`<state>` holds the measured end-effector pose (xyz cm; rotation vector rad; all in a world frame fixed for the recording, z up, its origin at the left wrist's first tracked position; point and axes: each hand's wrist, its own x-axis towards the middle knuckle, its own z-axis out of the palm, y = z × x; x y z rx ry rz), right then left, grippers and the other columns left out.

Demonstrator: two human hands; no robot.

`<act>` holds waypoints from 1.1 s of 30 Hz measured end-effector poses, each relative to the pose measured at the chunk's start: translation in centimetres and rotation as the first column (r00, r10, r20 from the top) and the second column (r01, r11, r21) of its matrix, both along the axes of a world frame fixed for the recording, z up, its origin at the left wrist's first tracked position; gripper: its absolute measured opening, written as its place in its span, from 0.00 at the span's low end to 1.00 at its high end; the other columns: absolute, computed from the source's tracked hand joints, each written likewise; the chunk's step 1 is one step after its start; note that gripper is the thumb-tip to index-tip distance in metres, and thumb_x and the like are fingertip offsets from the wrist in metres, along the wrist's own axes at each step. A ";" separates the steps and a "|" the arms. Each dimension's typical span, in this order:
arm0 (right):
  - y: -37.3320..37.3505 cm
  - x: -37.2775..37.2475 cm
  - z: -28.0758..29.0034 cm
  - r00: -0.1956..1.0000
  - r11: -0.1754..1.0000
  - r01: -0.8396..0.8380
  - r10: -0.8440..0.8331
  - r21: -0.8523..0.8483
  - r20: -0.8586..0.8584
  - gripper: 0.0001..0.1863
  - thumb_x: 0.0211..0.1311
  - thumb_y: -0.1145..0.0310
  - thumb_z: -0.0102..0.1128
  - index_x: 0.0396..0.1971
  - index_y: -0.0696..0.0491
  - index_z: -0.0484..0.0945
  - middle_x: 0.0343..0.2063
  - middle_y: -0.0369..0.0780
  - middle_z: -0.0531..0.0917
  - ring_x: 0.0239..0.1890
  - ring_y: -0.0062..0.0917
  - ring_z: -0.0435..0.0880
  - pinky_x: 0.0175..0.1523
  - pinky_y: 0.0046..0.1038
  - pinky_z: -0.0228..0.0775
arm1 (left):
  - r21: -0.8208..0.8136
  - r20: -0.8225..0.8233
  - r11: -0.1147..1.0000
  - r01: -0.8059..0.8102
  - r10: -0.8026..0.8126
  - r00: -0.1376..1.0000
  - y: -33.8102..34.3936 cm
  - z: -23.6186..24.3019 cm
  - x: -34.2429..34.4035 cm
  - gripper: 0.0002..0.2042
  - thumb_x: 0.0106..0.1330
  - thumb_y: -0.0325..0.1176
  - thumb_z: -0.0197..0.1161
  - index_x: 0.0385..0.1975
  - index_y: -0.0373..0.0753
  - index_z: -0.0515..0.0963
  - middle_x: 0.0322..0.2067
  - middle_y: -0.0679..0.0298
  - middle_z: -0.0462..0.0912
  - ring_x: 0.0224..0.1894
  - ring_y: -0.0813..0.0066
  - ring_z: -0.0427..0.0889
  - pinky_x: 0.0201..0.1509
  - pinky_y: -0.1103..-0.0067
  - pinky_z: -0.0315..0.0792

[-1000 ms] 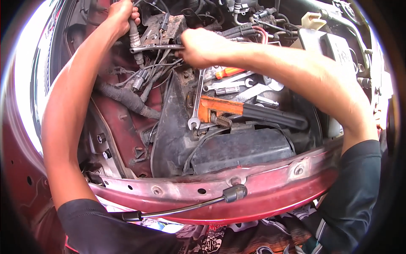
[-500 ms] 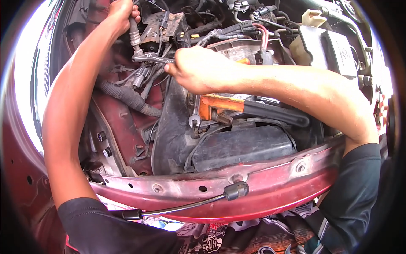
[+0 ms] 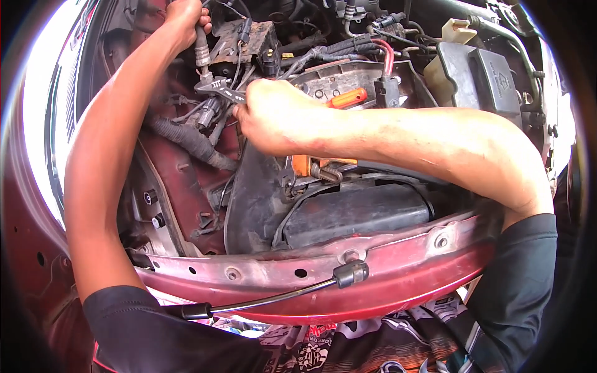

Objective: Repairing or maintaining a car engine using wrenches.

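Note:
In the engine bay, my left hand (image 3: 188, 23) is closed around a dark hose (image 3: 201, 48) at the upper left. Below it, the hose ends in a metal fitting (image 3: 204, 73). An adjustable wrench (image 3: 217, 89) has its head at this fitting; whether the jaws grip it tightly cannot be made out. My right hand (image 3: 277, 118) is wrapped around the wrench's handle, most of which it hides. Just beneath the wrench is a grey electrical connector (image 3: 208, 114). An orange-handled screwdriver (image 3: 348, 97) lies beyond my right wrist, partly covered by the arm.
An orange tool (image 3: 302, 165) lies below my right forearm, partly hidden. A black plastic cover (image 3: 354, 214) sits nearer me, behind the red front crossmember (image 3: 398, 267). A black-ended rod (image 3: 273, 301) crosses the front. At far right stands a pale reservoir (image 3: 438, 78).
My right hand has swung toward me and slightly left, tilting the wrench handle down. More of the orange screwdriver handle shows, while the orange tool is more covered. My left hand keeps its hold.

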<state>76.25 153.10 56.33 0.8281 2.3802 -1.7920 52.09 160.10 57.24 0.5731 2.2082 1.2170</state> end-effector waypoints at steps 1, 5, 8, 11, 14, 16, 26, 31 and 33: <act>0.0 -0.1 0.0 1.000 1.000 0.002 -0.002 0.001 0.000 0.21 0.65 0.60 0.47 0.35 0.67 0.78 0.36 0.59 0.80 0.44 0.49 0.80 0.50 0.42 0.72 | 0.001 0.000 1.000 0.002 -0.002 1.000 0.0 0.0 0.0 0.10 0.70 0.41 0.50 0.33 0.42 0.66 0.15 0.71 0.61 0.11 0.79 0.59 0.15 0.77 0.61; -0.2 -0.8 0.5 1.000 0.999 0.022 -0.022 -0.030 0.005 0.21 0.66 0.61 0.48 0.36 0.66 0.78 0.37 0.58 0.81 0.45 0.47 0.81 0.51 0.41 0.72 | -0.008 0.014 1.000 0.028 -0.028 1.000 0.1 0.1 -0.3 0.10 0.70 0.41 0.50 0.31 0.43 0.66 0.14 0.71 0.60 0.11 0.80 0.59 0.15 0.77 0.61; -0.1 -1.7 0.5 1.000 1.000 0.000 -0.001 -0.022 -0.015 0.21 0.65 0.61 0.48 0.37 0.66 0.78 0.38 0.57 0.81 0.46 0.47 0.81 0.52 0.40 0.72 | -0.005 0.005 1.000 0.024 -0.024 1.000 0.1 0.0 -0.3 0.10 0.69 0.42 0.51 0.31 0.43 0.66 0.14 0.71 0.60 0.11 0.80 0.58 0.15 0.76 0.61; -0.2 -2.2 0.5 1.000 1.000 -0.025 0.025 -0.003 0.005 0.21 0.65 0.60 0.49 0.38 0.67 0.78 0.39 0.57 0.81 0.46 0.46 0.81 0.53 0.39 0.72 | -0.006 0.000 1.000 0.004 -0.004 1.000 0.2 -0.2 -0.2 0.10 0.69 0.42 0.51 0.31 0.43 0.66 0.14 0.71 0.60 0.11 0.80 0.58 0.15 0.76 0.60; 0.5 -2.0 -0.5 1.000 0.996 0.006 -0.006 0.084 0.000 0.21 0.64 0.59 0.51 0.37 0.66 0.79 0.38 0.57 0.81 0.45 0.45 0.81 0.51 0.40 0.73 | -0.012 -0.004 1.000 0.001 -0.001 1.000 0.2 -0.1 -0.1 0.10 0.69 0.42 0.51 0.32 0.43 0.66 0.14 0.71 0.60 0.11 0.80 0.58 0.15 0.76 0.60; 1.6 -1.3 -2.3 0.990 0.973 -0.022 0.053 0.228 -0.128 0.22 0.65 0.55 0.52 0.33 0.64 0.78 0.31 0.56 0.81 0.40 0.47 0.82 0.46 0.42 0.74 | -0.027 -0.013 1.000 -0.004 0.004 1.000 -0.2 0.3 -0.3 0.10 0.69 0.42 0.51 0.33 0.42 0.66 0.15 0.70 0.60 0.11 0.80 0.58 0.15 0.76 0.61; 9.4 -1.3 -10.0 0.935 0.570 -0.142 0.346 0.809 -0.080 0.19 0.68 0.51 0.46 0.35 0.53 0.74 0.26 0.48 0.83 0.31 0.43 0.83 0.36 0.43 0.75 | -0.042 0.019 0.999 -0.014 0.015 1.000 0.5 0.2 -0.6 0.11 0.70 0.43 0.50 0.30 0.44 0.66 0.15 0.70 0.60 0.12 0.79 0.58 0.17 0.75 0.61; 9.6 -1.9 -11.0 0.945 0.598 -0.205 0.327 0.775 -0.002 0.17 0.67 0.54 0.48 0.37 0.54 0.74 0.28 0.48 0.83 0.35 0.45 0.83 0.40 0.42 0.75 | -0.050 0.030 0.998 -0.038 0.040 0.999 0.4 0.4 -0.5 0.10 0.70 0.43 0.49 0.35 0.44 0.65 0.15 0.70 0.60 0.12 0.79 0.58 0.16 0.75 0.60; 9.4 -2.2 -11.0 0.935 0.606 -0.067 0.315 0.792 -0.162 0.18 0.67 0.53 0.49 0.40 0.56 0.70 0.28 0.49 0.82 0.33 0.47 0.82 0.39 0.44 0.75 | -0.034 0.026 0.999 -0.024 0.025 0.999 0.1 0.1 -0.3 0.10 0.70 0.43 0.49 0.34 0.44 0.66 0.15 0.70 0.60 0.12 0.79 0.58 0.16 0.75 0.60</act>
